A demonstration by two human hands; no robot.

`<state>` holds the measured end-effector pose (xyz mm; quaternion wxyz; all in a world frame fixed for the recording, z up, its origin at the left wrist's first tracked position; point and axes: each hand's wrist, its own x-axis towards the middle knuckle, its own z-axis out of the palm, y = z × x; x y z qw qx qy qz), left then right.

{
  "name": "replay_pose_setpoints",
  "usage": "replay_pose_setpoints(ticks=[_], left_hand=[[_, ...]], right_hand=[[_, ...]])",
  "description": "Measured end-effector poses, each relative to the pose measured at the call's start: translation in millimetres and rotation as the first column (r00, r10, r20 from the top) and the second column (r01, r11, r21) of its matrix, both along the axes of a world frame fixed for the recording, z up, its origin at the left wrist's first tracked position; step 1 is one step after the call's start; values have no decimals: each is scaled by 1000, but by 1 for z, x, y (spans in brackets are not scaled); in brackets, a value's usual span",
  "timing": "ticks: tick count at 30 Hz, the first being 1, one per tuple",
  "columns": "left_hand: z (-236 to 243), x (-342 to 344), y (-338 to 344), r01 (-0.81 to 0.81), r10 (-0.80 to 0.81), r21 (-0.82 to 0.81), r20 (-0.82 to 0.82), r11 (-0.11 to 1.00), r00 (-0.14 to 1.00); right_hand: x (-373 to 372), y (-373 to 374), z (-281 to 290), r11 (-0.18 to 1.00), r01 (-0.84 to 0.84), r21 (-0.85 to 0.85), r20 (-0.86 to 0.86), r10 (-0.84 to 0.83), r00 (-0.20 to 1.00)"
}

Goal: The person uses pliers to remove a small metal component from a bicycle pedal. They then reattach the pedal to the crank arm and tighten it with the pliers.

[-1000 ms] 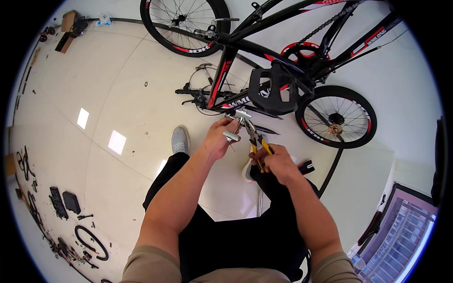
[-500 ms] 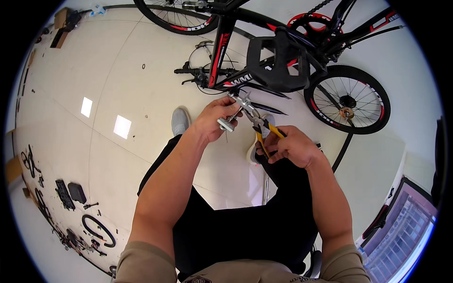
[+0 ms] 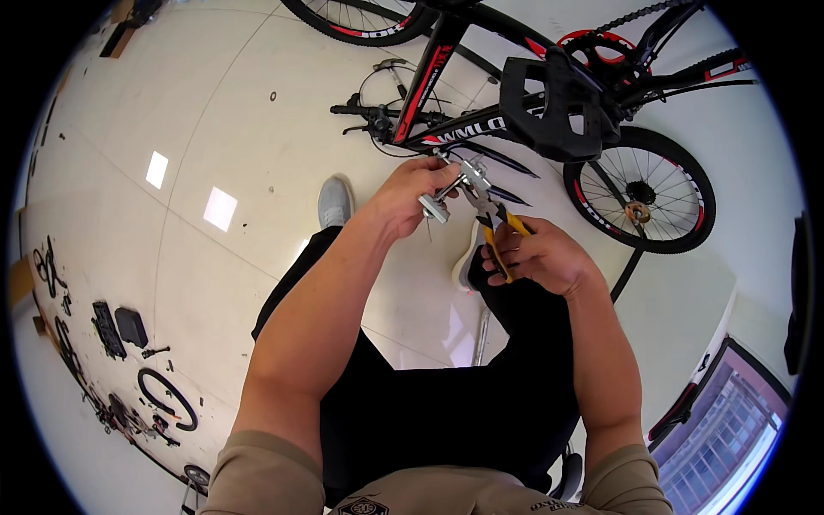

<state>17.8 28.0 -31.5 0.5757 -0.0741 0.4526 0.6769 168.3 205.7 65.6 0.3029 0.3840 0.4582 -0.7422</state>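
Here, the left hand's thumb and fingers are clamped on a silver part (image 3: 474,177), with the left hand (image 3: 410,199) coming in from the left. The right hand (image 3: 552,255) has its fingers curled around the yellow handles of the pliers (image 3: 496,251). Both things sit up in front of the knees, in the air between the hands. The pliers' long axis slants, nose up and to the left at the silver part, handles spread down and to the right; whether the nose bites on it, I cannot tell. The silver part's long axis runs from lower left to upper right, a block at each end. Just beyond, a black bike frame (image 3: 422,81) spans the top, its pedal (image 3: 549,110) nearest, with a wheel (image 3: 639,190) on the right. A grey shoe (image 3: 335,204) stands below the handlebar (image 3: 371,118). Farther out, a brown box (image 3: 21,279) shows at the left rim; its inside is hidden.
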Motion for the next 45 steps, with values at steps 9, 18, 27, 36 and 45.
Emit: replay_pose_setpoints(ticks=[9,18,27,36,45], left_hand=[[-3,-1,0,-6,6,24,21,1000,1000],[-8,3,0,-8,8,4,35,1000,999],[-7,5,3,-24,25,-23,27,999,999],[1,8,6,-36,39,-108,30,994,999],[-3,8,5,-29,34,-113,46,993,998]], right_hand=[[1,-1,-7,996,64,-69,17,-63,998],[-4,-12,-3,995,-6,95,60,0,998],[-4,-17,-1,978,-61,198,75,47,996],[-4,-22,-7,920,-148,363,94,122,988],[11,-19,-32,690,-283,666,-50,419,906]])
